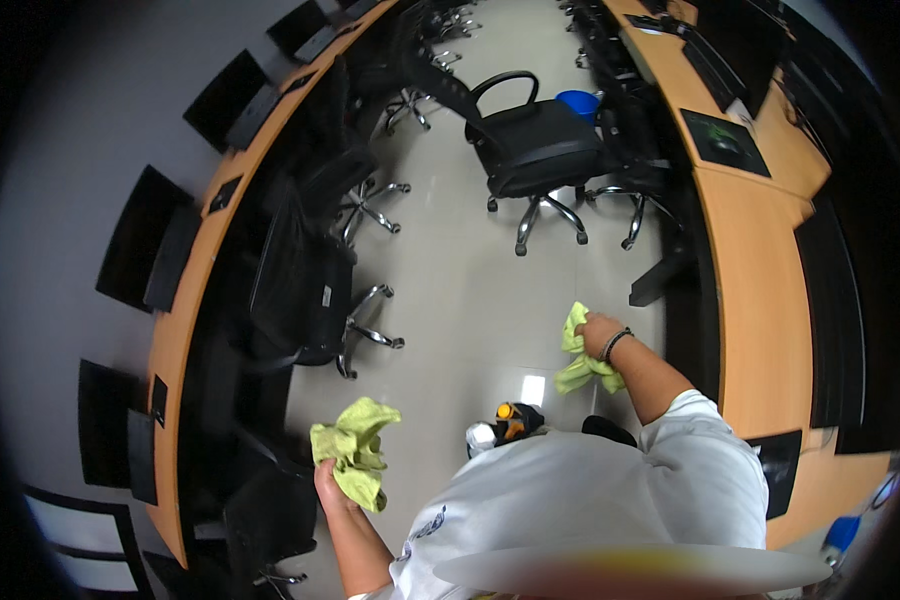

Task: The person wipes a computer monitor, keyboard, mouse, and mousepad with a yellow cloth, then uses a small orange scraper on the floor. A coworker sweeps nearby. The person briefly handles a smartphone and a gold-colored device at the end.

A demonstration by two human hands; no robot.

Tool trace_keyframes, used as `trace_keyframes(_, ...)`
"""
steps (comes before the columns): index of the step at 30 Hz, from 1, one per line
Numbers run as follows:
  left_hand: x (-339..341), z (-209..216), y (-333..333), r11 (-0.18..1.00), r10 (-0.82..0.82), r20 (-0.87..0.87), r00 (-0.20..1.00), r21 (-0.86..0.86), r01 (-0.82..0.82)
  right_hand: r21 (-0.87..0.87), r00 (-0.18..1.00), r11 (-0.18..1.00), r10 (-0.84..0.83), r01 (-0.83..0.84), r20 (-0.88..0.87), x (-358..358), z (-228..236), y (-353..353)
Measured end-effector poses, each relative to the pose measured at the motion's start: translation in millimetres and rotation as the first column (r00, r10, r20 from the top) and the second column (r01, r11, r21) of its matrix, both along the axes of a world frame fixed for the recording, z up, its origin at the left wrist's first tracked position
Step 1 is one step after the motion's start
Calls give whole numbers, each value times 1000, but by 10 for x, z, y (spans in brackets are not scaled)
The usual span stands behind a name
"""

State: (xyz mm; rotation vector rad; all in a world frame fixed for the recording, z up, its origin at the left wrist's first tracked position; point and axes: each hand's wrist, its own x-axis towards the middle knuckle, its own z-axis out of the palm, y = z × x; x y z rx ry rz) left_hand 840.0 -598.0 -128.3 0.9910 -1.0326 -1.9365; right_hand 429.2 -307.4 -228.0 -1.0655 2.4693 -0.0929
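Head view. Left hand [332,486]: fingers curled, gripped a yellow-green cloth [356,440], crumpled, soft-folded, flaring beyond and rightward of them. Right hand [600,333]: fingers bent closed, held a lime-green cloth [577,376], bunched, loose folds hanging left of and below them. Black wheeled chair [540,145]: stood beyond the right fingers.

Soft, even light fills the middle, its source out of view; the glossy floor [450,270] returns a white rectangular glare. Black chairs [322,310] lose detail in shadow. Fisheye bends the benches [767,300], corners blacken, and a pale shape [670,566] blurs below.
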Motion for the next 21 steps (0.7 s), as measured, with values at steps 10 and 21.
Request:
trace_keyframes(10,-1293,-498,-1353,979,49,8,999,198,-50,430,928,860,-354,274,116,-989,-820,-199)
trace_keyframes(21,-4063,-511,-3282,840,-231,-175,957,460,287,148,590,669,-722,728,363,-1385,-219,-1000)
